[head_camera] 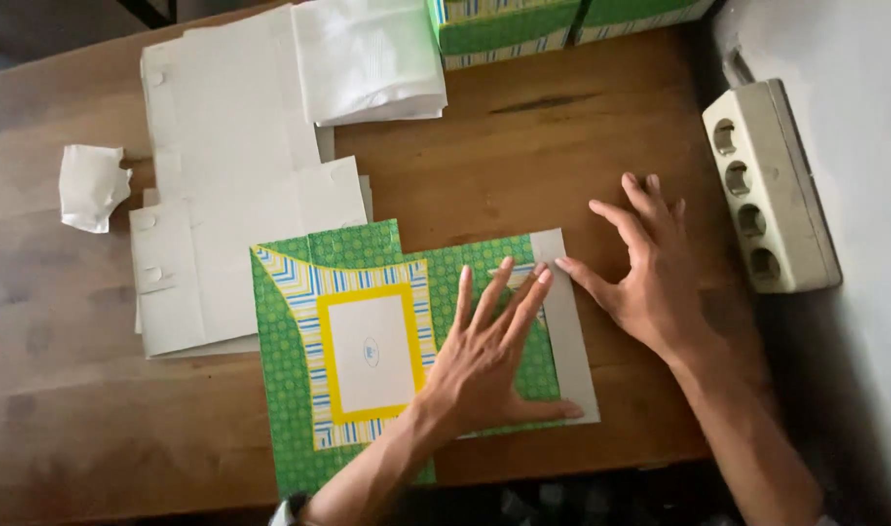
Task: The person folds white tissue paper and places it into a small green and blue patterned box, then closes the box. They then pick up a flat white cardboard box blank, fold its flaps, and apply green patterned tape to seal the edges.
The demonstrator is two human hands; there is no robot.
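Observation:
A flattened green cardboard box (353,341) with a yellow frame and striped panel lies on the wooden table (562,146). My left hand (484,356) presses flat on its right part, fingers spread. My right hand (645,268) rests on the table just right of the box, its thumb touching the grey flap (572,331) at the box's right edge. Neither hand holds anything.
A stack of flattened white cardboard blanks (231,185) lies at the left, with a stack of tissues (372,58) behind it and a crumpled tissue (90,185) at far left. Assembled green boxes (523,24) stand at the back. A white power strip (772,185) lies at the right.

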